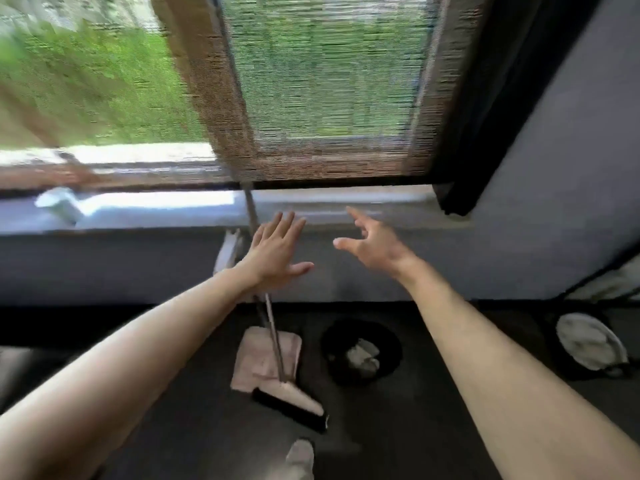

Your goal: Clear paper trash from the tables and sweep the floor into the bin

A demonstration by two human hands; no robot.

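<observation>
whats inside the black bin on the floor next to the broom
The black bin holds crumpled white paper. The rest of its inside is dark and blurred, and anything beneath the paper is covered.

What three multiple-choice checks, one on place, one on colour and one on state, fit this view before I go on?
1. Where does the bin stand?
A. on a chair
B. on the floor, right of the dustpan
C. left of the dustpan

2. What colour is the dustpan?
A. blue
B. pale pink
C. green

3. How are the left hand and the right hand?
A. both empty, with fingers open
B. the left is a fist
C. the right is a fist

Answers:
1 B: the bin sits on the dark floor, beside the pan's right edge.
2 B: its tray shows pale pink.
3 A: neither hand curls round anything.
</observation>
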